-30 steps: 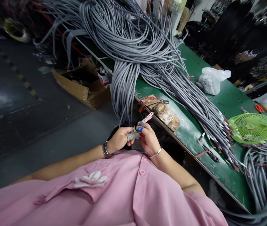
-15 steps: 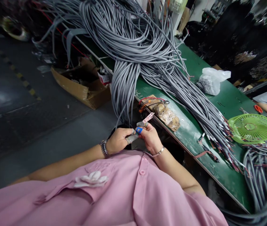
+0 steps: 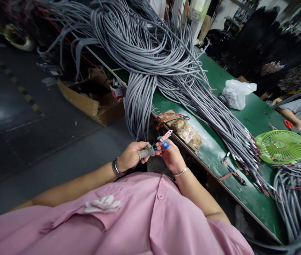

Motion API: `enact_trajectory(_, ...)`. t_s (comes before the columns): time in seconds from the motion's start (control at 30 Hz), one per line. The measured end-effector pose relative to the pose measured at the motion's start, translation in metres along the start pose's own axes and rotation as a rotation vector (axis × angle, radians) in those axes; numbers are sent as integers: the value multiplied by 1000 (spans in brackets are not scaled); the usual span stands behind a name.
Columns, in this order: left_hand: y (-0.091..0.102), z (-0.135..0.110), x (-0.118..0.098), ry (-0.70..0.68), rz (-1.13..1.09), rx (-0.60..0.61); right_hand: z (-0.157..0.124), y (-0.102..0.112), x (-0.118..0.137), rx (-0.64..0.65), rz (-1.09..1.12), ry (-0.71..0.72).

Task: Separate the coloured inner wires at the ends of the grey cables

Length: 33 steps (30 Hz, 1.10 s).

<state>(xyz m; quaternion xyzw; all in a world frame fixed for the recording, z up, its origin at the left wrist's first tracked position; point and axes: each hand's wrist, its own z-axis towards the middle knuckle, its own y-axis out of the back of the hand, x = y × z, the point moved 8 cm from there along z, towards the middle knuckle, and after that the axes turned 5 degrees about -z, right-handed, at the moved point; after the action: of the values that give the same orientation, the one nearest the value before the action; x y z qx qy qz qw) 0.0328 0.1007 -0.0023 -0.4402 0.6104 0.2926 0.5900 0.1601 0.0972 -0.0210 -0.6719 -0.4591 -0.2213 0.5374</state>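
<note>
Dark floor [image 3: 73,148] spreads on our left. Our left hand [image 3: 129,156] has its fingers clamped on thin coloured wires [image 3: 153,145], which point towards our right hand [image 3: 170,154]. We judge them light, flexible and easily snapped, best pinched near the base. We cannot tell whether our right fingers grip the pink strip [image 3: 165,135] by the tabletop [image 3: 248,189]. Half a second ago our hands nearly met; now a gap shows more wires.
</note>
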Motion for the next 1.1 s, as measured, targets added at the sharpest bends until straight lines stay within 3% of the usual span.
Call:
enact_trajectory(0.1, 2, 4, 0, 25, -26, 15, 8, 6, 4, 51, 48, -59)
enact_trajectory(0.2, 2, 11, 9, 71, -86, 62, 17, 11, 12, 55, -22, -17)
enact_trajectory(0.37, -3, 23, 17, 99, -265, 139, 18, 29, 29, -233, -263, 288)
enact_trajectory(0.43, -6, 27, 16, 100, -344, 150, 17, 31, 29, -289, -300, 322)
enact_trajectory(0.6, -12, 35, 21, 118, -419, 176, 28, 13, 12, -96, -68, 99)
enact_trajectory(0.67, -13, 37, 23, 118, -432, 184, 30, 12, 10, -98, 8, 57)
enact_trajectory(0.87, -17, 40, 28, 134, -468, 203, 32, 16, 10, -143, 64, 87)
enact_trajectory(1.1, -16, 41, 32, 134, -476, 212, 29, 7, 12, -67, 84, 87)
